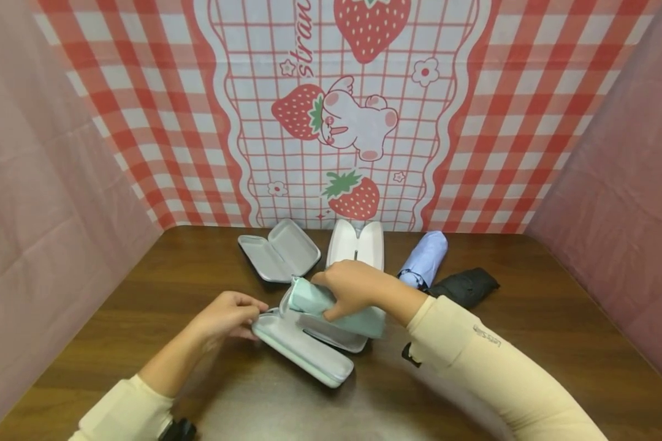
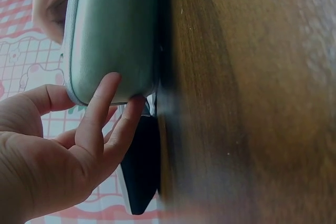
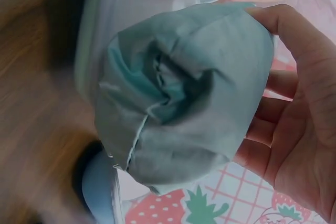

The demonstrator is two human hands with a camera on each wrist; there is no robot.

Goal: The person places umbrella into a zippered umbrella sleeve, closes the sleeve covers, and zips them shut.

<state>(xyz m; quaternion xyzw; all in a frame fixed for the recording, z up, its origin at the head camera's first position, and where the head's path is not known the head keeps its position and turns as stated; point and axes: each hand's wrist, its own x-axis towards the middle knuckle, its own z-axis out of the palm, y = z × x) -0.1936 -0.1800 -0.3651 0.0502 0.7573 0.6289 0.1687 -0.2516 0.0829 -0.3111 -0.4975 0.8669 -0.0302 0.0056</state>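
Note:
My right hand (image 1: 353, 285) grips a mint-green folded umbrella (image 3: 184, 98), thumb on one side and fingers on the other. It hangs at a slant over a mint-green hard case (image 1: 303, 343) that lies unfolded with its grey lining facing up. In the right wrist view the umbrella's gathered fabric end faces the camera. My left hand (image 1: 226, 318) holds the case's left end. From the left wrist view, the thumb is at the case rim and fingertips press the rounded green shell (image 2: 115, 35). Whether the umbrella touches the lining I cannot tell.
Behind lie an unfolded grey-lined case (image 1: 278, 251) and a white-lined case (image 1: 355, 242), partly hidden by my right hand. A blue folded umbrella (image 1: 426, 257) and a black one (image 1: 466, 288) rest to the right on the wooden table (image 1: 116, 294). A checked cloth backs the table.

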